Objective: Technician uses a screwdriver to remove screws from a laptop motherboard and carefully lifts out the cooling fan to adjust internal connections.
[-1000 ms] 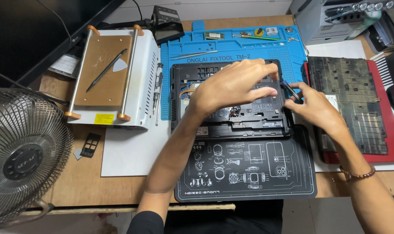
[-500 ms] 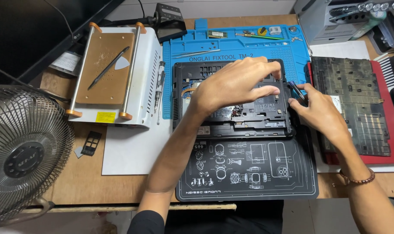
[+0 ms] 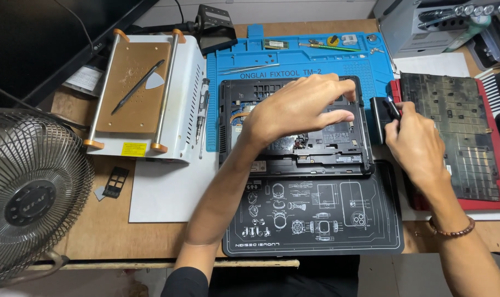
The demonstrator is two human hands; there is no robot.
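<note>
An opened black laptop base [image 3: 327, 151] lies on a blue repair mat [image 3: 294, 60]. My left hand [image 3: 302, 110] rests flat on the base, with its fingers spread toward the upper right corner. My right hand [image 3: 417, 146] is just off the base's right edge and grips a thin dark tool [image 3: 392, 107]. The tool's tip is beside a small black block [image 3: 377, 124] at that edge. What the left palm covers is hidden.
A black mat with white drawings [image 3: 316, 220] lies in front of the base. At right is a removed keyboard [image 3: 453, 126] on a red panel. At left are a white heating plate [image 3: 145, 93], a white sheet [image 3: 167, 190] and a fan [image 3: 29, 192]. Tweezers [image 3: 244, 69] lie on the blue mat.
My right hand has drifted a little to the right with the tool, off the base's right edge. My left hand stays on the base.
</note>
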